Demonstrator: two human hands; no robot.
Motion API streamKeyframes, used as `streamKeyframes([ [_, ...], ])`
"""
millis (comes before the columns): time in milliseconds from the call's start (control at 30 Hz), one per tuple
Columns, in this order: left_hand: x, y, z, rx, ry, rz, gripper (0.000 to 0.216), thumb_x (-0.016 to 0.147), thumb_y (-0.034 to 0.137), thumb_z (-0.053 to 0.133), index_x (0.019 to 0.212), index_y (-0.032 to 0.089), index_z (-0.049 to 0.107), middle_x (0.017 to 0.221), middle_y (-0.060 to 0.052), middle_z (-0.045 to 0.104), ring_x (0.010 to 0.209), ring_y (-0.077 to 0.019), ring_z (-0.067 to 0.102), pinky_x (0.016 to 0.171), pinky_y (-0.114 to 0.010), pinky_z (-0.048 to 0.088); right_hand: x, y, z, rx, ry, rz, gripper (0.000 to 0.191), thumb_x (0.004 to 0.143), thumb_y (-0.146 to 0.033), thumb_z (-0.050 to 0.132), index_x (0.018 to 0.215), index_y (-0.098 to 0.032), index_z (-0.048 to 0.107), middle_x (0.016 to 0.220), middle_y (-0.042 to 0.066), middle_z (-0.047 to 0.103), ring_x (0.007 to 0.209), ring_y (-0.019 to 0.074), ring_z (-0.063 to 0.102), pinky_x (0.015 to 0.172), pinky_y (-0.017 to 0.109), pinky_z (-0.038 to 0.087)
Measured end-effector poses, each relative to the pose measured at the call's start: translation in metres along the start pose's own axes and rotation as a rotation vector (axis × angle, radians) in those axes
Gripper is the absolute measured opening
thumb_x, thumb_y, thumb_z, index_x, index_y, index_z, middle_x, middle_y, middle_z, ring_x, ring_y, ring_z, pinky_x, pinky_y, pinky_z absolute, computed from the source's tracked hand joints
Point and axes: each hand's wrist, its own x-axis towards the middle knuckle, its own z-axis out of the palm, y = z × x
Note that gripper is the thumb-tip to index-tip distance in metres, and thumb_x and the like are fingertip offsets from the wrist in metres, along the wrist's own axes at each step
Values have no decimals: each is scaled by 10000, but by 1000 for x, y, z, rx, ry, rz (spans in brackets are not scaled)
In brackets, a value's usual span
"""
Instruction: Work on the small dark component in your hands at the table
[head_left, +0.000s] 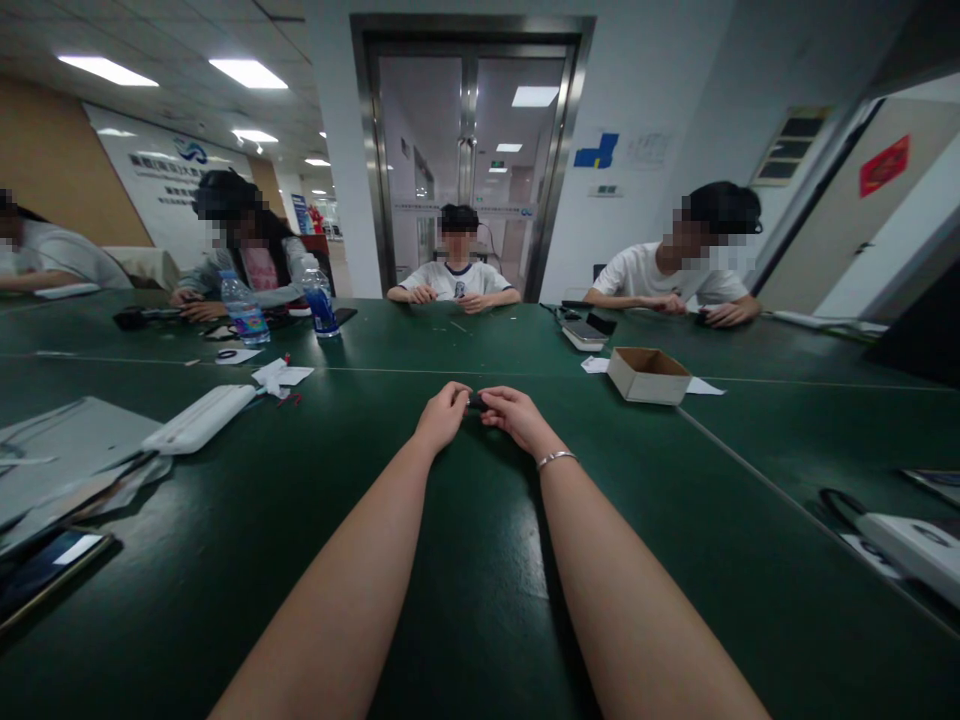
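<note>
Both my hands meet over the middle of a dark green table [480, 520]. Between their fingertips is a small black object [475, 401], too small and too covered to name. My left hand [444, 412] is closed, its thumb and fingers pinched at the object's left side, where a tiny light spot shows. My right hand [514, 412], with a silver bracelet [556, 459] at the wrist, pinches the same object from the right.
An open cardboard box [649, 385] stands ahead to the right. Leftward lie a white pouch [201, 418], papers [82, 440] and a phone [56, 570]; two bottles [320, 300] stand beyond. A white device [911, 545] lies at the right. Several people sit around the table.
</note>
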Motion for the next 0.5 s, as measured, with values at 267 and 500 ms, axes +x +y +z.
streamKeyframes([
  [267, 0, 1, 0, -69, -18, -12, 225, 838, 314, 457, 968, 198, 599, 821, -25, 628, 721, -134, 577, 663, -245, 440, 0, 1, 0, 3, 4, -20, 123, 704, -125, 763, 765, -130, 657, 655, 14, 615, 494, 75, 556, 499, 182, 532],
  [500, 3, -2, 0, -73, 16, -28, 251, 848, 349, 445, 954, 194, 611, 792, -23, 621, 696, -130, 566, 605, -227, 421, 0, 1, 0, 11, 8, -18, 95, 727, -119, 737, 772, -128, 655, 624, 9, 605, 505, 81, 566, 511, 184, 538],
])
